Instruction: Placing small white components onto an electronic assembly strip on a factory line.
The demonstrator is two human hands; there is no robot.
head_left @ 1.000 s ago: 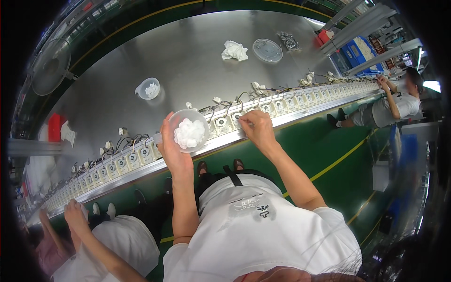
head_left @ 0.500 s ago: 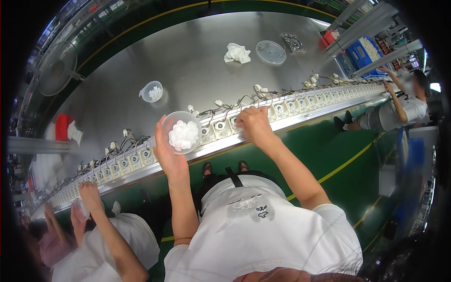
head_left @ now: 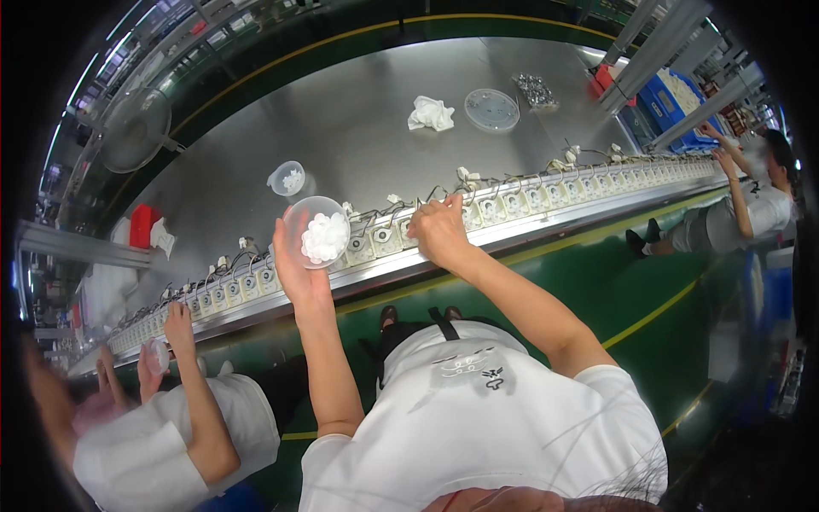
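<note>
My left hand (head_left: 300, 277) is closed around a translucent round plastic tub (head_left: 295, 224), tilted so that its mouth shows. Inside lies a heap of small white round pieces (head_left: 325, 236). My right hand (head_left: 442, 232) is over a long row of square white plastic units (head_left: 520, 203), its fingers drawn together at one of them. Whatever those fingertips may hold is hidden. Each unit has a round centre, and wires with white connectors (head_left: 467, 174) stick out behind the row. The tub is just in front of the row, left of my right hand.
A small tub (head_left: 287, 178) with white bits, crumpled white cloth (head_left: 431, 114), a clear round lid (head_left: 491, 110) and a bag of metal parts (head_left: 535, 91) lie on the metal table (head_left: 358, 111). Co-workers stand left and right along the row. A blue bin (head_left: 674, 102) is far right.
The view has turned a little, shifting the scene. Both my hands remain near the same part of the row, the tub still in my left hand.
</note>
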